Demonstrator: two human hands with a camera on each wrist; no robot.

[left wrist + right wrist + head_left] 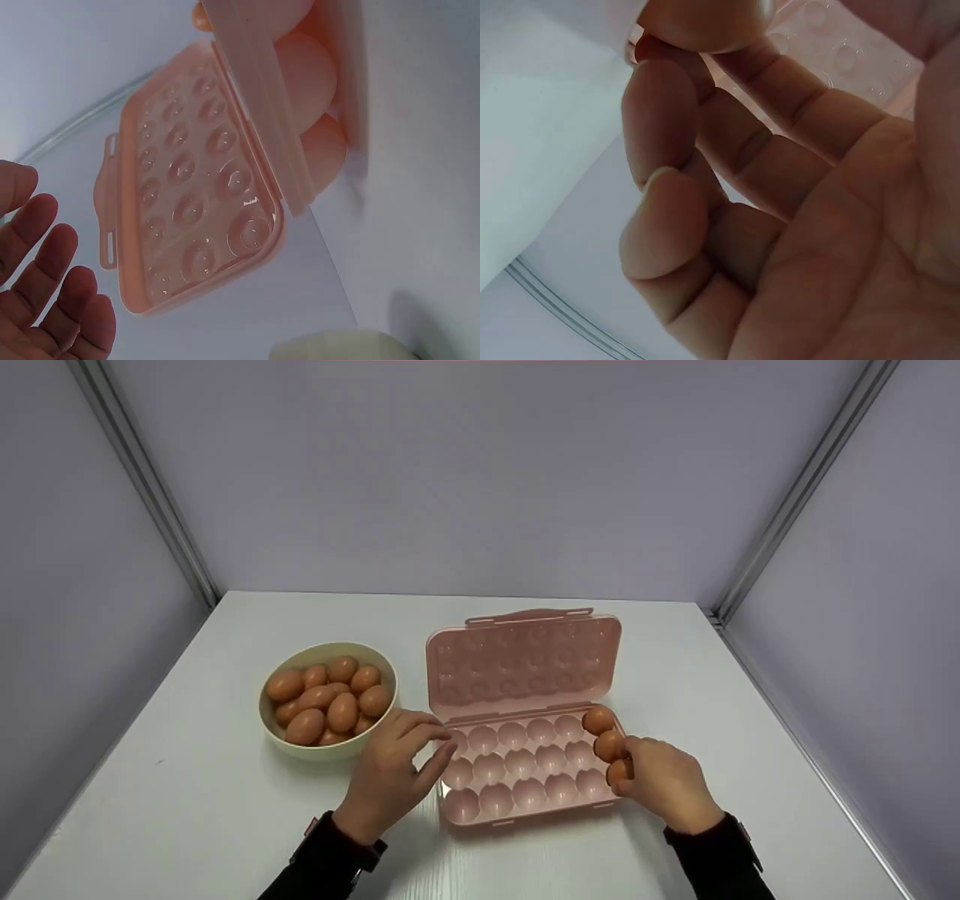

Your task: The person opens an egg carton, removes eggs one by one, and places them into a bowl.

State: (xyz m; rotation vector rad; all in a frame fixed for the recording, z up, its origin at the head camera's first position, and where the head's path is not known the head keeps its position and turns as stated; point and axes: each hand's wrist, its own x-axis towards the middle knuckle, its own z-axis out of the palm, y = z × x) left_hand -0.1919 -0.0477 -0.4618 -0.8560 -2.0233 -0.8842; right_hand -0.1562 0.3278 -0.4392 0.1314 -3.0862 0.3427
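Note:
A pink egg carton [529, 793] lies with its lid [525, 660] raised at the back. Brown eggs sit in its right-hand column: a back egg [598, 720], a middle egg [608, 745] and a front egg [619, 773]. My right hand [670, 784] grips the front egg at its cup; in the right wrist view its fingers curl beside this egg [709, 22]. My left hand [390, 776] hovers by the carton's left end, fingers loosely bent and holding nothing. The left wrist view shows the fingers [56, 255] apart from the lid [187, 180].
A pale green bowl [330, 752] heaped with brown eggs [343, 712] stands left of the carton, close behind my left hand. The white table [187, 810] meets grey-lilac panels [480, 480] at the back and sides.

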